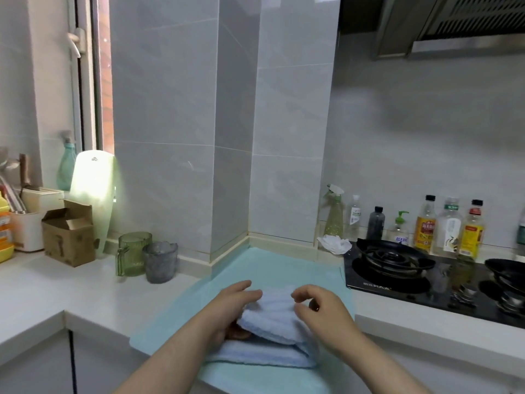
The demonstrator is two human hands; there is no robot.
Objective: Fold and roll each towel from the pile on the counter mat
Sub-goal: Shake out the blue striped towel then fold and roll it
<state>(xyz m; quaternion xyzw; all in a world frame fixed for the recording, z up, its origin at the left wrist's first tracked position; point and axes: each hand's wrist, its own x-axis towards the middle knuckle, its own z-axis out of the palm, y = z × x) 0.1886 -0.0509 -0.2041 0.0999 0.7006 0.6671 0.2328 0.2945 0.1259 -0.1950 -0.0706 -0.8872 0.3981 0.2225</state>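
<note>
A pile of pale blue towels (pixel 272 336) lies on the light green counter mat (pixel 255 265) near the counter's front edge. My left hand (pixel 233 305) grips the top towel at its left side, fingers over it and thumb tucked under the lifted layer. A reddish-brown patch shows beneath that layer. My right hand (pixel 321 311) hovers over the right side of the pile with its fingers curled and apart, holding nothing. A lower folded towel (pixel 255 356) stays flat underneath.
A black gas stove (pixel 397 268) sits right of the mat, with bottles (pixel 449 223) and a crumpled tissue (pixel 333 243) behind it. Two glass cups (pixel 147 257) and a cardboard box (pixel 68 234) stand at left. A tiled wall corner (pixel 233 166) rises behind the mat.
</note>
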